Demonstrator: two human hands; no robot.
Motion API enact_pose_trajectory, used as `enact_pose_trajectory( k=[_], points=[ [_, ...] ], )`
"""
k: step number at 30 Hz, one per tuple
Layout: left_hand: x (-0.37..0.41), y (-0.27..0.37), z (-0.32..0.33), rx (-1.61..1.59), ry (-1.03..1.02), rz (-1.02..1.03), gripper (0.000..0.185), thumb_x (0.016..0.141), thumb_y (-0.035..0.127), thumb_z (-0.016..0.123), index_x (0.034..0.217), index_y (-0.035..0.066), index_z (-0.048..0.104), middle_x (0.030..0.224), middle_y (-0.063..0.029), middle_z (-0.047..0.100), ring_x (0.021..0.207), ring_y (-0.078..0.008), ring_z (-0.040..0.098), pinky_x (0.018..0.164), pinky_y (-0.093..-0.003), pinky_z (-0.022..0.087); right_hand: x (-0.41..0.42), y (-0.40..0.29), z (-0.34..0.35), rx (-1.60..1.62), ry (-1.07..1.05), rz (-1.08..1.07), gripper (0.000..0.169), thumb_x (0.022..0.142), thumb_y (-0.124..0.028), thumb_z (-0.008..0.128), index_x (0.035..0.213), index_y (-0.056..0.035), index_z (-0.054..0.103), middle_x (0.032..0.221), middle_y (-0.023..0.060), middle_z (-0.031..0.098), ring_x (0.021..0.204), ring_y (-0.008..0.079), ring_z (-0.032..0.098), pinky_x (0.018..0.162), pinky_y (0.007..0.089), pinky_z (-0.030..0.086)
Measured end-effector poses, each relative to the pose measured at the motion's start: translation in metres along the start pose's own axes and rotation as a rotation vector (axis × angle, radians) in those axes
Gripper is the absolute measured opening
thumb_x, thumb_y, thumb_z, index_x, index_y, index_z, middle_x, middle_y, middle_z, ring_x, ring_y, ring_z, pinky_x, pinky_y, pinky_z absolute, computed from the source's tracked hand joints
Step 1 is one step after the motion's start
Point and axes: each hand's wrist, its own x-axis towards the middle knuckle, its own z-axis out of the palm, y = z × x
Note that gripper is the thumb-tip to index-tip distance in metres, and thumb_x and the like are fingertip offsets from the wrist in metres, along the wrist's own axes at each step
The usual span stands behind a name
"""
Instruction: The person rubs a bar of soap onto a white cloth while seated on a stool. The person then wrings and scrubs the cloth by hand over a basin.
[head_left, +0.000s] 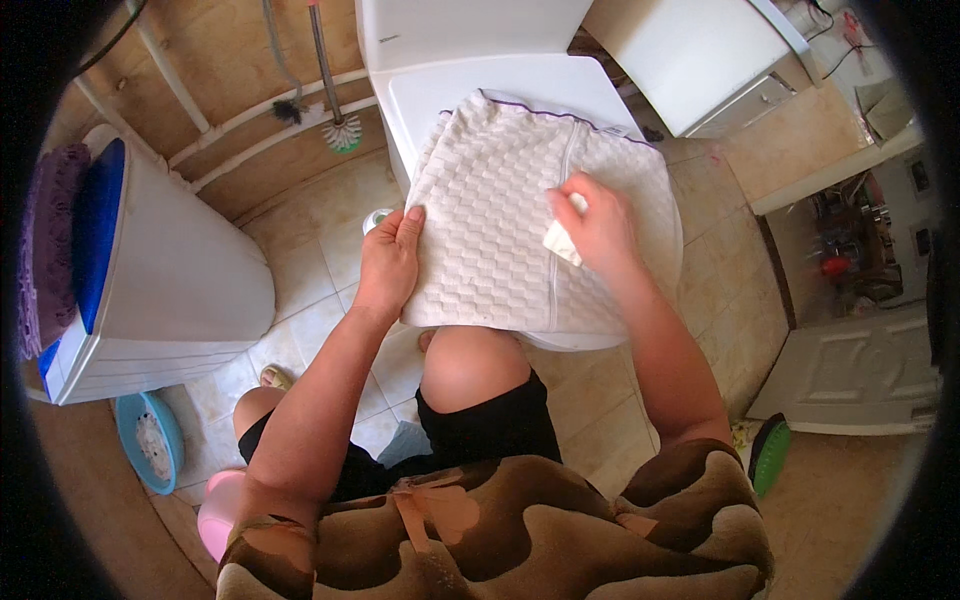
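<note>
A white quilted fabric cover (487, 217) with a purple edge and a seam or zipper down its right part lies over the closed lid of a white toilet (592, 75). My left hand (394, 259) grips the cover's left edge between thumb and fingers. Over the cover, right of its middle, my right hand (600, 221) holds a small whitish piece, perhaps a cloth or a bar of soap (561, 241), against or just above the fabric beside the seam. The fingers partly hide this piece.
A toilet brush (343, 133) hangs by pipes at the upper left. A white bin with a blue lid (180, 255) stands left, near a blue basin (172, 450) and a pink container (219, 510). A white cabinet (697, 60) is upper right; a door (855, 375) is right.
</note>
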Motion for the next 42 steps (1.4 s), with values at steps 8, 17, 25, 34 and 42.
enact_pose_trajectory(
  k=[8,17,25,34,42],
  points=[
    [0.000,0.005,0.011,-0.199,-0.070,-0.120,0.036,0.097,0.031,0.047,0.100,-0.002,0.061,0.087,-0.0051,0.063,0.074,-0.0088,0.054,0.070,-0.0242,0.046,0.071,0.098,-0.079,-0.311,0.402,0.211,0.033,0.081,-0.042,0.062,0.083,-0.0086,0.064,0.079,0.0151,0.066,0.073,0.0334,0.063,0.067,0.0406,0.047],
    [0.001,0.000,0.004,-0.076,-0.087,-0.052,0.036,0.096,0.032,0.049,0.103,-0.001,0.061,0.091,-0.0051,0.064,0.076,-0.0095,0.057,0.071,-0.0243,0.047,0.123,0.133,-0.039,-0.637,0.299,0.368,0.035,0.087,-0.041,0.050,0.094,-0.0103,0.064,0.086,0.0196,0.066,0.086,0.0375,0.064,0.072,0.0469,0.051],
    [0.000,-0.003,0.003,-0.210,-0.079,-0.146,0.035,0.096,0.031,0.049,0.105,-0.001,0.060,0.092,-0.0066,0.065,0.077,-0.0109,0.059,0.072,-0.0251,0.048,0.096,-0.023,0.031,0.049,0.108,0.002,0.027,0.085,-0.037,0.062,0.086,-0.0099,0.064,0.077,0.0127,0.065,0.071,0.0243,0.061,0.066,0.0358,0.047],
    [0.005,0.000,0.003,-0.166,-0.035,-0.123,0.035,0.095,0.033,0.051,0.101,0.000,0.061,0.088,-0.0047,0.064,0.075,-0.0092,0.056,0.070,-0.0242,0.047,0.125,0.056,-0.053,-0.402,0.319,0.298,0.028,0.084,-0.038,0.058,0.089,-0.0116,0.065,0.082,0.0128,0.067,0.076,0.0317,0.064,0.065,0.0424,0.049],
    [0.001,-0.006,-0.005,-0.085,0.044,-0.078,0.037,0.096,0.032,0.050,0.093,-0.002,0.062,0.082,-0.0022,0.062,0.071,-0.0073,0.051,0.068,-0.0231,0.044,-0.029,0.016,-0.010,-0.024,0.145,0.114,0.019,0.087,-0.026,0.056,0.088,-0.0097,0.065,0.077,0.0127,0.065,0.071,0.0302,0.062,0.065,0.0382,0.047]
  ],
)
